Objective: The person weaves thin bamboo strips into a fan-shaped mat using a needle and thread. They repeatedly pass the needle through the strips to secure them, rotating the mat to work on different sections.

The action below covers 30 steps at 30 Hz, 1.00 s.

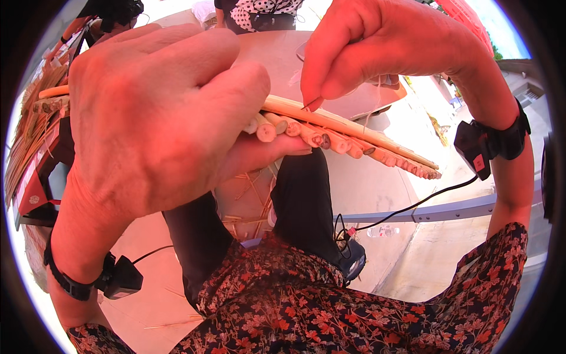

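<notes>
My left hand (159, 118) is closed round a row of pale, round-cut stalks (339, 141) lying side by side, its thumb and fingers on either side. A longer split stalk (348, 124) runs along their top, slanting down to the right. My right hand (359, 53) is just above the row, thumb and forefinger pinched at a small thin item, perhaps a needle, too small to make out. A pale thread (374, 112) hangs from this hand down by the stalks. Both wrists wear black strapped devices with cables.
A pale round table (265, 50) is ahead, with a person (259, 13) in dotted clothing beyond. Dry straw (32, 135) rests on a red-and-black frame at left. Loose stalks (247, 189) lie on the floor below. A plastic bottle (383, 232) and grey rail (436, 212) are at right.
</notes>
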Tool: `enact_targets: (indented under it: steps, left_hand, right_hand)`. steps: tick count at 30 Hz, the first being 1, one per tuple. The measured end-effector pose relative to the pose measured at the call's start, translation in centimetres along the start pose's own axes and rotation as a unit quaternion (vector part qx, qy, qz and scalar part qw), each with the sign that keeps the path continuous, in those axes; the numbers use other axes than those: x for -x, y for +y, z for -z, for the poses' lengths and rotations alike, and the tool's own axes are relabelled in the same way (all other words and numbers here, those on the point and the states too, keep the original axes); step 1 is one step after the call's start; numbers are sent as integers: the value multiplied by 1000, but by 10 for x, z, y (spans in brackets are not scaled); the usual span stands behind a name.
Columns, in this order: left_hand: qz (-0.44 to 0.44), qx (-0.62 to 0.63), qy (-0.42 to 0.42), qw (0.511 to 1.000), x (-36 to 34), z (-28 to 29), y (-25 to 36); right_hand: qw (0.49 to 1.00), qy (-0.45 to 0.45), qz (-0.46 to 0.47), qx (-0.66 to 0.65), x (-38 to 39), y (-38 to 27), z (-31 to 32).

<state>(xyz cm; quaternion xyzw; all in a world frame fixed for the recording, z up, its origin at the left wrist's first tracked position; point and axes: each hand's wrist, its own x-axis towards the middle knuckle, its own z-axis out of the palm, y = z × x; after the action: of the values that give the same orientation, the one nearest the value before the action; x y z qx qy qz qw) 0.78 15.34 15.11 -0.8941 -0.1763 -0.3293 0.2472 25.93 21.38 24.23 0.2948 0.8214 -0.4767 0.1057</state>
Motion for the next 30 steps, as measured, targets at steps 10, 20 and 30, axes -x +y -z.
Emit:
enact_targets:
  steps: [10, 20, 30]
  left_hand:
    - [60, 143, 5, 988, -46, 13, -36]
    - [3, 179, 23, 984, -42, 11, -46]
    - [-29, 152, -39, 987, -48, 26, -56]
  right_hand:
    - [996, 57, -37, 51, 14, -19, 43]
    - [997, 31, 4, 76, 13, -31, 39]
    - [988, 109, -53, 100, 17, -48, 24]
